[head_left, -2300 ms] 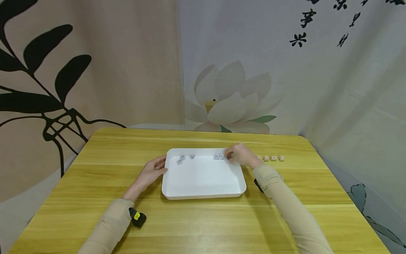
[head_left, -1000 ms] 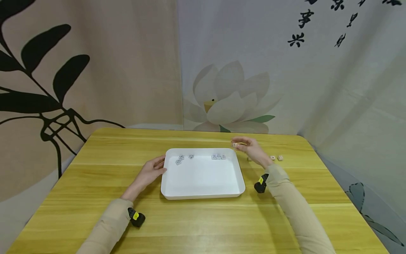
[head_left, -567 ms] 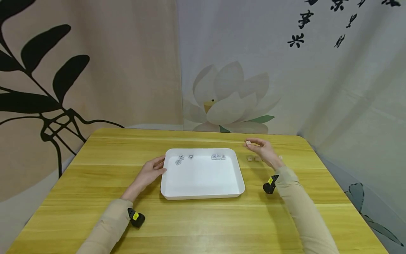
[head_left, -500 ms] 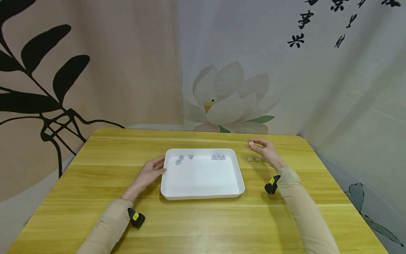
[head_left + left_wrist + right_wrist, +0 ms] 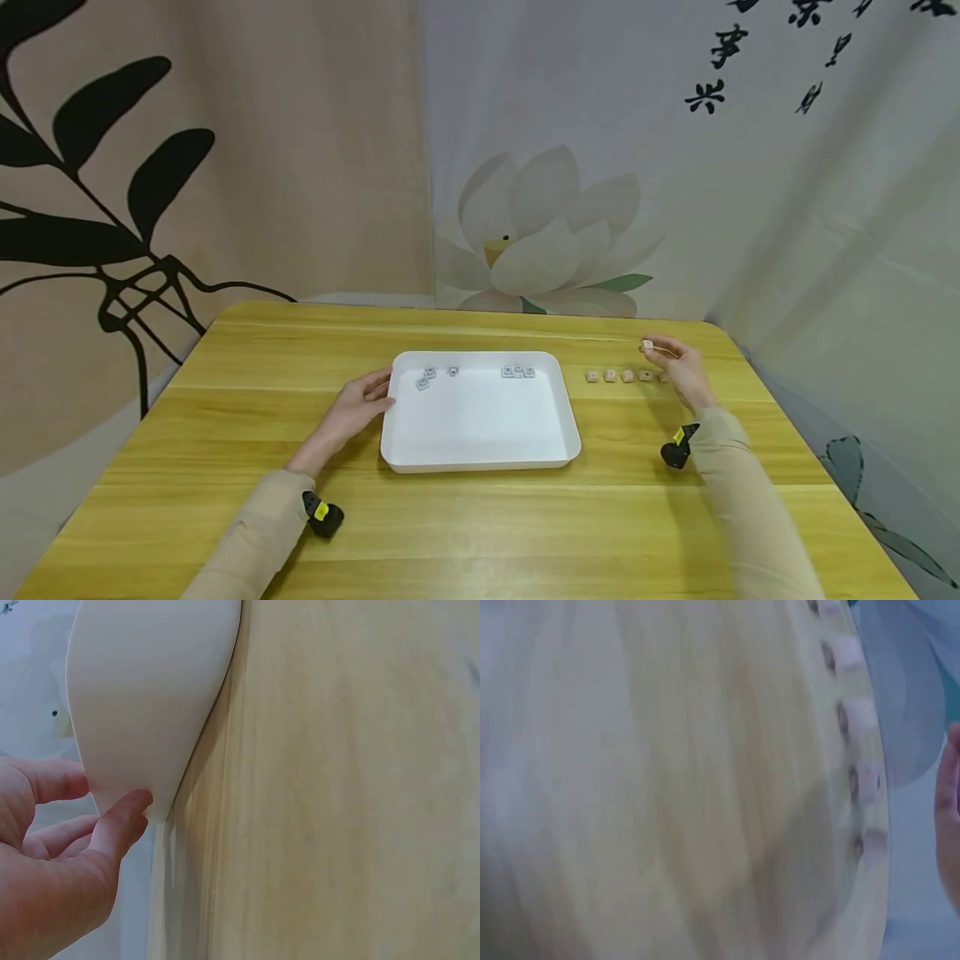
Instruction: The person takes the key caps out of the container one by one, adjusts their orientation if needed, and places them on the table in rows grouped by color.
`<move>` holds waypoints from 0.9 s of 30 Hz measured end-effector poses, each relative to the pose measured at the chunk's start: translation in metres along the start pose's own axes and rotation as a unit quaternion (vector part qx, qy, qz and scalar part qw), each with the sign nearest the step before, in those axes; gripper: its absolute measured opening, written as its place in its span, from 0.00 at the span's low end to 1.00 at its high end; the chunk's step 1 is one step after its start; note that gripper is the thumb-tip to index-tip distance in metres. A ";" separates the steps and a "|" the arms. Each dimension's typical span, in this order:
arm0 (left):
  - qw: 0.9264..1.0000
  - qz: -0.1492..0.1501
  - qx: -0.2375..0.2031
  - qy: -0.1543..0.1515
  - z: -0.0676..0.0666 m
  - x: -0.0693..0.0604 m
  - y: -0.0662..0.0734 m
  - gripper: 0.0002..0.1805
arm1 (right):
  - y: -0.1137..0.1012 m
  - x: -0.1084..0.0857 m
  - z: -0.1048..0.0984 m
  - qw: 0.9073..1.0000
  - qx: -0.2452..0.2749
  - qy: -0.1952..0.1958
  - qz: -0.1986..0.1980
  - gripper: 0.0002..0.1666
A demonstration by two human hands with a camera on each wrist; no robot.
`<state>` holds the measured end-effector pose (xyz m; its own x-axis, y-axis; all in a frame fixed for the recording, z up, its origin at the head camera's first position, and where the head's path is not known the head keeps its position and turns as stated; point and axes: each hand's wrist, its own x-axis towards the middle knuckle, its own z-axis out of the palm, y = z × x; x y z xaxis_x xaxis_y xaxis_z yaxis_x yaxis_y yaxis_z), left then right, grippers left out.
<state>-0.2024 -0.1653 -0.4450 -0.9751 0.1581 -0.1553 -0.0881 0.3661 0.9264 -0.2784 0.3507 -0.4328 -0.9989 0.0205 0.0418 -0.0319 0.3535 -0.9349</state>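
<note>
My left hand (image 5: pixel 363 403) holds the left edge of a shallow white tray (image 5: pixel 480 463). In the left wrist view, its thumb and fingers (image 5: pixel 52 781) grip the tray's outer wall at the end. Between the fingertips of my right hand (image 5: pixel 678 367) is a small white block (image 5: pixel 647 344), pinched above the table right of the tray. Under that hand runs a row of several similar small blocks (image 5: pixel 610 376), the rightmost partly covered. In the right wrist view only part of the right hand (image 5: pixel 949 825) shows, at the edge; the held block is not visible there.
Inside the tray, several small grey-looking square pieces (image 5: pixel 518 371) lie along the far side, in a left cluster and a right row. The wooden table (image 5: pixel 480 533) ends at a patterned curtain (image 5: pixel 360 167) behind.
My right hand has lifted a block out of the tray's right row and carried it rightward over the table row, past most of its blocks. My left hand stays at the tray.
</note>
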 end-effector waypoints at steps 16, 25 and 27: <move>1.000 -0.005 -0.002 0.002 0.001 -0.002 0.002 0.33 | 0.026 -0.011 -0.020 0.971 -0.162 0.146 0.101 0.22; 1.000 -0.009 -0.001 0.003 0.001 -0.001 0.001 0.33 | 0.034 -0.012 -0.022 0.960 -0.238 0.124 0.084 0.19; 1.000 -0.009 -0.001 0.003 0.001 -0.001 0.001 0.33 | 0.032 -0.013 -0.022 0.958 -0.250 0.115 0.085 0.20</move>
<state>-0.2018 -0.1641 -0.4440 -0.9745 0.1456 -0.1707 -0.1069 0.3677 0.9238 -0.2657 0.3827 -0.4554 -0.9528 0.3016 0.0348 0.2073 0.7300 -0.6512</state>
